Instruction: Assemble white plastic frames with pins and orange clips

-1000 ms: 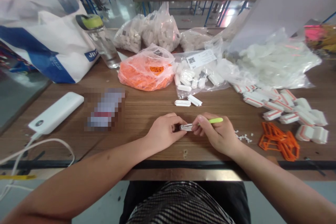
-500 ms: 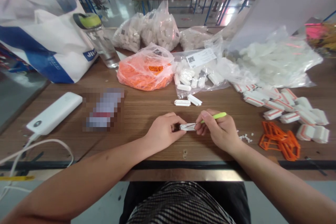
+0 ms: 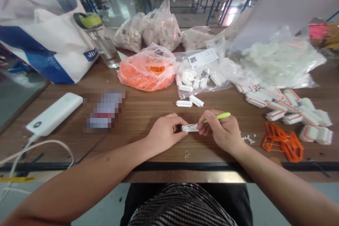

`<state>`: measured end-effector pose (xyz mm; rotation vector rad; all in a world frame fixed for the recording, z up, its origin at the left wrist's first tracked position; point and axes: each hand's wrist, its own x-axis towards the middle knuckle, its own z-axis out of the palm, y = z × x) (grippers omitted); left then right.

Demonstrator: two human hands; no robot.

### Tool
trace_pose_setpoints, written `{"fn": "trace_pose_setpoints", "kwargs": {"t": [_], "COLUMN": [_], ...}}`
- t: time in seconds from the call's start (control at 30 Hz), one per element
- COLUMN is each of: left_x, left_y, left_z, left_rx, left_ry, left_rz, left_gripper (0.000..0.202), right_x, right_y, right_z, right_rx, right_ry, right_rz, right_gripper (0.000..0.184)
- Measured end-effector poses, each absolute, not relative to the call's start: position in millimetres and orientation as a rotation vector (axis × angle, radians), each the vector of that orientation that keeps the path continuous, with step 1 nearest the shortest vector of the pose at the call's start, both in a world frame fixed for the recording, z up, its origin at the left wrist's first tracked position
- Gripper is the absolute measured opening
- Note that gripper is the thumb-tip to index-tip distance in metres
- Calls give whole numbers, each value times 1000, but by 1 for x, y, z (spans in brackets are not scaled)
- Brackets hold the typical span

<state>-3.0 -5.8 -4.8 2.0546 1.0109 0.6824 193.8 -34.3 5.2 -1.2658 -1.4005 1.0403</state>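
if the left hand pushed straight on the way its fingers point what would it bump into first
Likely the fingers of the right hand, at the far end of the small white slotted plastic strip that the left hand holds, though depth is unclear.

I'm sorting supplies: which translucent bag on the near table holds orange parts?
The translucent bag directly left of the large white label; its contents are orange, the others' look pale.
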Motion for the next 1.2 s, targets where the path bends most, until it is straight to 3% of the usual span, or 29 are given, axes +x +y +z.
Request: {"fn": "trace_pose_setpoints", "kwargs": {"t": [0.6, 1.2], "left_x": [-3, -3], "left_y": [-6, -6], "left_z": [-4, -5], "left_rx": [2053, 2044], "left_ry": [1002, 1009], "left_rz": [687, 695], "left_gripper": [13, 13], "right_x": [193, 196], "right_y": [-33, -41], "right_z": [7, 9], "right_rx": [-1315, -1238], "right_ry": [-1445, -1633], "right_rz": [1066, 885], "right_gripper": [40, 36]}}
